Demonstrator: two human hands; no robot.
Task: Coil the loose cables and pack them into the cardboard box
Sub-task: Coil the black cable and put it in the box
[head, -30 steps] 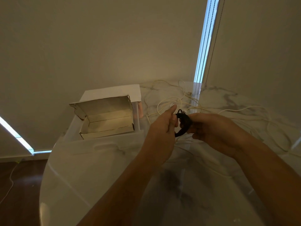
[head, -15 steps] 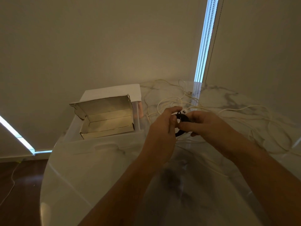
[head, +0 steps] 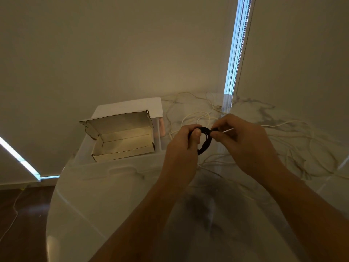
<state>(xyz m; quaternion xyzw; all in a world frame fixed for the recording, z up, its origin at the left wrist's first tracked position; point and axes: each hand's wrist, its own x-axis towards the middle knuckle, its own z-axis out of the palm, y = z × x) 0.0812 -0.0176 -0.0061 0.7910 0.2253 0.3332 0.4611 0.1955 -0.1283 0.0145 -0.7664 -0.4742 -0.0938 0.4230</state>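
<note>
Hands raised over the marble counter (head: 117, 195), both on a small black cable coil (head: 204, 140). Left hand (head: 183, 150) has fingers curled round the coil's left side, thumb on its rim. Right hand (head: 243, 140) pinches the coil's top right between thumb and forefinger; a white cable end (head: 228, 130) pokes out between its fingers. Cardboard box (head: 120, 140) sits open, lid flap upright, left of the hands, on a clear plastic bin (head: 105, 167); nothing visible inside the box. Loose white cables (head: 294, 148) sprawl over the counter behind and right of the hands, tangled. Coil is in the air, apart from the box.
</note>
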